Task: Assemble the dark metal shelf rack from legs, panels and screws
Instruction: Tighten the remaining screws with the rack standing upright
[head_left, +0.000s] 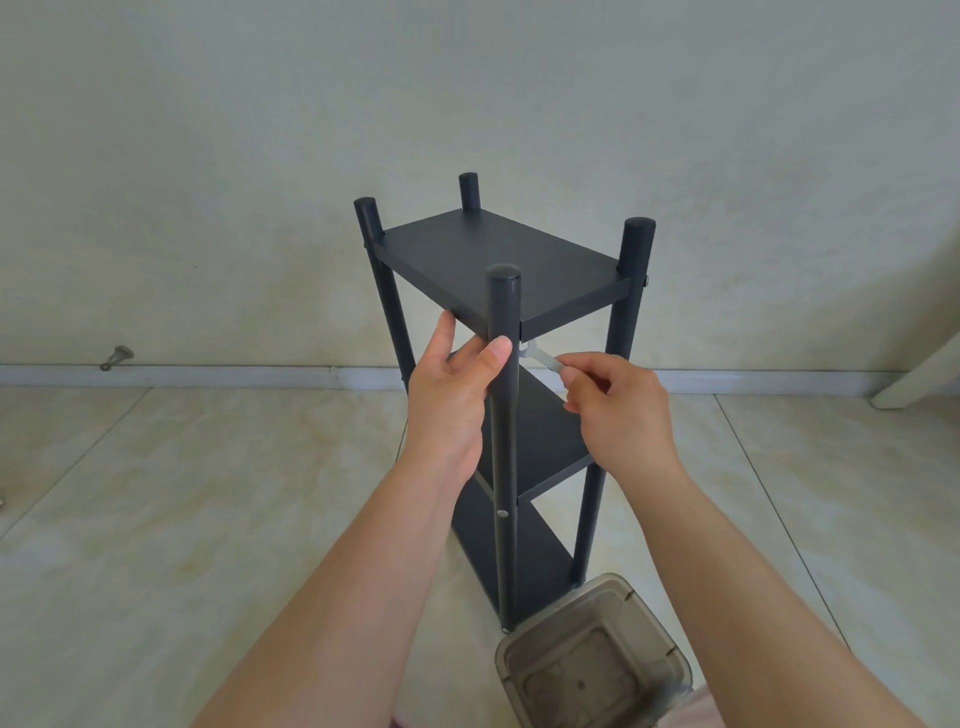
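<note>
Rack (501, 291) of dark metal stands tall on the floor (156, 493).
Left hand (452, 384) holds its near leg (505, 415); right hand (618, 410) pinches a small pale wrench (540, 358) under the top panel (498, 260).

Single head-worn wide-angle view, facing forward and down. Close range: shelf rack (501, 395) centred within arm's reach, both forearms entering from bottom edge. Tiled floor (156, 493) and wall (260, 130) fill background.
</note>
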